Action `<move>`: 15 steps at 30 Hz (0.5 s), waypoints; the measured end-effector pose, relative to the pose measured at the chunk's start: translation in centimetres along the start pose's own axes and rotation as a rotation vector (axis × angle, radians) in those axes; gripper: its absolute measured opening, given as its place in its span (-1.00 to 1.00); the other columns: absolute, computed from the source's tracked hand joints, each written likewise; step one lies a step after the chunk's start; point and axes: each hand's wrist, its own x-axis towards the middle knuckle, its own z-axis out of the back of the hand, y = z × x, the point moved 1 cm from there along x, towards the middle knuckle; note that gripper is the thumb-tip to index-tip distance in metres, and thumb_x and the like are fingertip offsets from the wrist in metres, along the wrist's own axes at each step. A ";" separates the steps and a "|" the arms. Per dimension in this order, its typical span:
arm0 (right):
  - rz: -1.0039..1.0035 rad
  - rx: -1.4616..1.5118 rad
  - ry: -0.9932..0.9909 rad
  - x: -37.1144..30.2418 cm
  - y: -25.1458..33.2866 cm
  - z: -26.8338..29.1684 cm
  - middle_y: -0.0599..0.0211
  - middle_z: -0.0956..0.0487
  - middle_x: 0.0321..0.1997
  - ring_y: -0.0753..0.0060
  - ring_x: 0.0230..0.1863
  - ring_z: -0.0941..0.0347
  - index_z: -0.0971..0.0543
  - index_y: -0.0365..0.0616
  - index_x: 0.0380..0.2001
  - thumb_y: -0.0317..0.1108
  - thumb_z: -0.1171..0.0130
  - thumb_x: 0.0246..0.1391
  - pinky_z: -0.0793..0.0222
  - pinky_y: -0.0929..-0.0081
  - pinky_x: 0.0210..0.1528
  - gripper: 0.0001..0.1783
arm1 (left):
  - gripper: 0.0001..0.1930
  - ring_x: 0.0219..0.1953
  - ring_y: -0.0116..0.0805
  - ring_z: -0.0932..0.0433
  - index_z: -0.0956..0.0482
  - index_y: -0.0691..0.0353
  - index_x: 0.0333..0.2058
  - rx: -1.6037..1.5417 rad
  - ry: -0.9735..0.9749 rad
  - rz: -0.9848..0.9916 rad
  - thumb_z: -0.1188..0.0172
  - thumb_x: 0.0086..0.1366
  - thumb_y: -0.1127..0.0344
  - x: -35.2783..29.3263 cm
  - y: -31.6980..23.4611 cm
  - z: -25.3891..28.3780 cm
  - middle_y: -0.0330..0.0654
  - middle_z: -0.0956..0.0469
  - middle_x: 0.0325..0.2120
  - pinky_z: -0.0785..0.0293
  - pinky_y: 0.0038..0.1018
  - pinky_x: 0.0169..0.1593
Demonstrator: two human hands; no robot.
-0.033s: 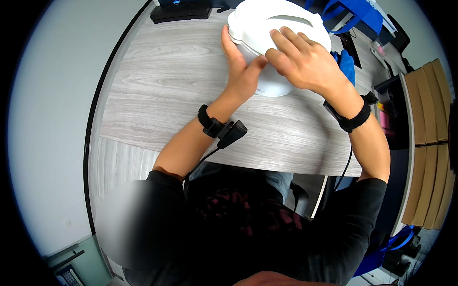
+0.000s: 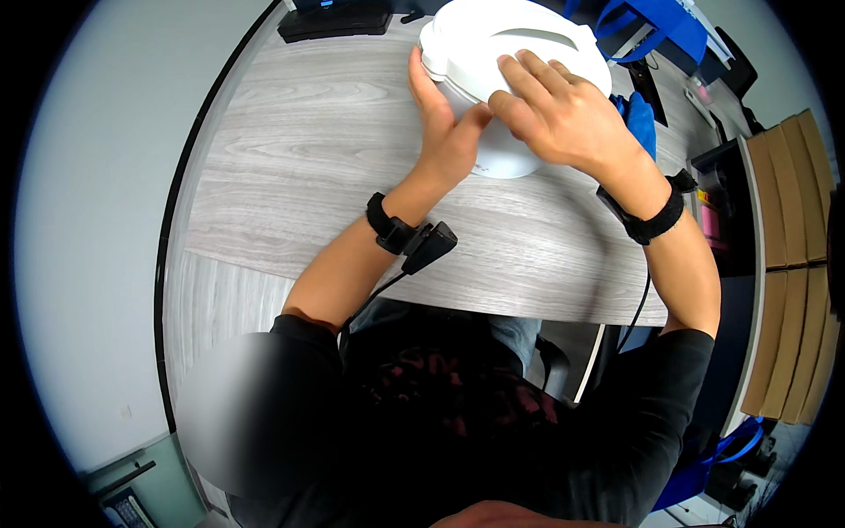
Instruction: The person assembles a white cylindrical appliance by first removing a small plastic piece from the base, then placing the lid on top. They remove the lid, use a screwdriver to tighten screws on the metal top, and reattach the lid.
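A white rounded container [image 2: 510, 154] with a white lid [image 2: 471, 44] stands at the far middle of the desk. The lid has a curved ridge or handle on top, and a hinge-like bulge at its left edge. My left hand [image 2: 449, 132] is wrapped round the container's left side, its thumb across the front and its fingers up by the bulge. On the lid lies my right hand [image 2: 563, 110], fingers spread over the top and thumb at the near rim. Part of the container's front is hidden behind my right hand. Both wrists carry black straps.
The grey wood-grain desk [image 2: 290, 150] stretches to the left. A black case [image 2: 334, 26] sits at its far left. Blue bags [image 2: 656, 31] and a blue item [image 2: 641, 123] lie beyond my right hand. Brown cardboard boxes [image 2: 783, 343] line a shelf at right. A cable hangs by my right wrist.
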 end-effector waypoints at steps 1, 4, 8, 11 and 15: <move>0.007 -0.005 0.007 0.1 0.1 0.0 0.05 -0.55 -0.11 0.07 -0.11 -0.61 -0.51 0.07 -0.23 -0.22 -0.22 -0.02 -0.63 0.25 -0.31 -0.75 | 0.03 0.36 -0.03 0.08 0.42 0.36 0.35 0.001 -0.011 -0.004 -0.21 0.17 0.38 0.0 0.0 -0.1 0.12 0.18 0.30 -0.02 -0.16 0.38; 0.007 -0.021 0.006 0.3 0.4 0.0 0.03 -0.56 -0.12 0.05 -0.10 -0.62 -0.51 0.10 -0.22 -0.20 -0.21 -0.01 -0.64 0.22 -0.30 -0.75 | 0.01 0.35 -0.03 0.07 0.38 0.36 0.35 0.007 -0.051 0.006 -0.21 0.13 0.45 -0.1 0.3 -0.1 0.13 0.15 0.28 -0.01 -0.16 0.38; 0.033 -0.020 0.020 0.5 0.3 0.1 0.01 -0.56 -0.14 0.05 -0.13 -0.63 -0.51 0.11 -0.21 -0.21 -0.20 0.01 -0.64 0.20 -0.33 -0.76 | 0.01 0.34 0.00 0.05 0.33 0.35 0.35 0.029 -0.100 0.010 -0.23 0.10 0.47 0.2 0.1 -0.5 0.14 0.13 0.26 0.02 -0.13 0.38; 0.060 -0.036 0.029 0.5 0.3 0.1 -0.02 -0.55 -0.16 0.04 -0.14 -0.63 -0.51 0.12 -0.21 -0.23 -0.19 0.02 -0.64 0.21 -0.37 -0.77 | 0.00 0.32 0.03 0.03 0.31 0.35 0.34 0.060 -0.103 -0.031 -0.23 0.09 0.47 0.2 0.4 -0.3 0.15 0.12 0.26 0.03 -0.10 0.37; 0.078 -0.049 0.047 0.6 0.3 0.1 -0.06 -0.55 -0.17 0.04 -0.16 -0.63 -0.51 0.12 -0.20 -0.24 -0.19 0.02 -0.64 0.25 -0.41 -0.77 | -0.01 0.31 0.05 0.01 0.31 0.35 0.35 0.095 -0.080 -0.038 -0.22 0.10 0.46 0.5 0.3 -0.1 0.15 0.10 0.24 0.00 -0.08 0.36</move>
